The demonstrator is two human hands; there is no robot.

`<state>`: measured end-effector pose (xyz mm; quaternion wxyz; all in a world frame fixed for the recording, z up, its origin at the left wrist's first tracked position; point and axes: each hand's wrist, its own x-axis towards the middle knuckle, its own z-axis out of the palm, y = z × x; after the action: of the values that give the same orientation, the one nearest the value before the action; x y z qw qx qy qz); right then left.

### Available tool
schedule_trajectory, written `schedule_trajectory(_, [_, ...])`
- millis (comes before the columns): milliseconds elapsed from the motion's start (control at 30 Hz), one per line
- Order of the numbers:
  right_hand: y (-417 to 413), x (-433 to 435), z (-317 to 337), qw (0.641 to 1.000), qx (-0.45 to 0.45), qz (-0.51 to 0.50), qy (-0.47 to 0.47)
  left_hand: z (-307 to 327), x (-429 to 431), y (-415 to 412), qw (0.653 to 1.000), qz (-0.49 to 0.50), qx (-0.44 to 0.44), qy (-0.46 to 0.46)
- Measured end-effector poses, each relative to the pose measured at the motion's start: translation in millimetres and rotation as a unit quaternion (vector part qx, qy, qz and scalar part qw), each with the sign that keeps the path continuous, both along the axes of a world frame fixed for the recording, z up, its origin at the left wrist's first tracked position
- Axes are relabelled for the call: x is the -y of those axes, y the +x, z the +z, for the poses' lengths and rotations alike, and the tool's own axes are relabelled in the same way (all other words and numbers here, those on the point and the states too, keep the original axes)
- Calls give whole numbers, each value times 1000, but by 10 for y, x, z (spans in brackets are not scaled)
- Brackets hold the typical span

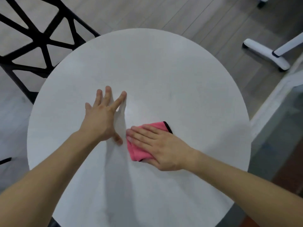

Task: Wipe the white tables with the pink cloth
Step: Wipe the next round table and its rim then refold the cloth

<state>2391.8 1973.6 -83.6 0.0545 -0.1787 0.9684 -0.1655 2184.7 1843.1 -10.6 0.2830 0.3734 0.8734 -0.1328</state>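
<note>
A black open-lattice chair back (41, 41) stood off the far left edge of the round white table (164, 71). A white wheeled stand base (265, 53) sat on the grey wood-grain floor (164, 13) at the far right, both well apart from my hands. My left hand (101, 122) lay flat on the smooth matte top near its middle, fingers straight and spread apart, holding nothing. Just to its right, my right hand (159, 146) pressed down with fingers straight and together on the folded, soft-looking pink cloth (137, 153) with black edging, which lay on the tabletop slightly right of centre.
</note>
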Motion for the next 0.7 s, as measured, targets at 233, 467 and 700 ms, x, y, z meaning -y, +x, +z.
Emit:
schedule_trajectory(233, [-1330,-1950,80,930,22,-357,87,9,-120,16,1000,26,14,0])
schedule_trajectory(467, [21,-154,-48,962,-38,-272,14,18,-1,3,1000,6,4,-24])
schedule_trajectory(700, [-20,-1078,-24,969,-26,-245,9,0,-176,57,1000,-5,-1,-30])
